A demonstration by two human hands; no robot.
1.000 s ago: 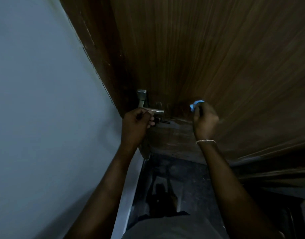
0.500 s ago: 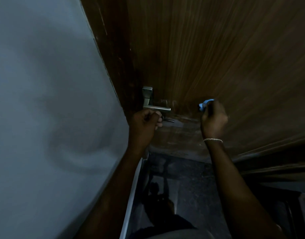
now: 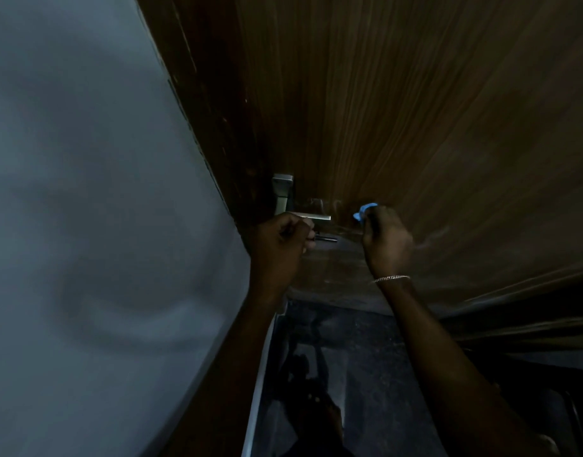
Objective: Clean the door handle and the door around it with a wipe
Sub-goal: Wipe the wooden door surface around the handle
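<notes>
A dark brown wooden door (image 3: pixel 399 110) fills the upper right. Its silver lever handle (image 3: pixel 318 217) on a metal plate (image 3: pixel 282 189) sits near the door's left edge. My left hand (image 3: pixel 280 240) is closed around the near end of the handle, just above a dark key (image 3: pixel 326 238) sticking out below it. My right hand (image 3: pixel 385 239) is closed on a blue wipe (image 3: pixel 364 213) and presses it against the door just right of the handle's tip. Most of the wipe is hidden inside my fist.
A pale grey wall (image 3: pixel 86 209) fills the left side up to the dark door frame (image 3: pixel 217 127). A dark speckled floor (image 3: pixel 359 374) lies below, with a white skirting strip (image 3: pixel 260 384) along the wall. A bracelet (image 3: pixel 390 278) circles my right wrist.
My right hand with the wipe has slid a little left toward the handle's tip. My left hand keeps its grip on the handle. The camera has shifted slightly.
</notes>
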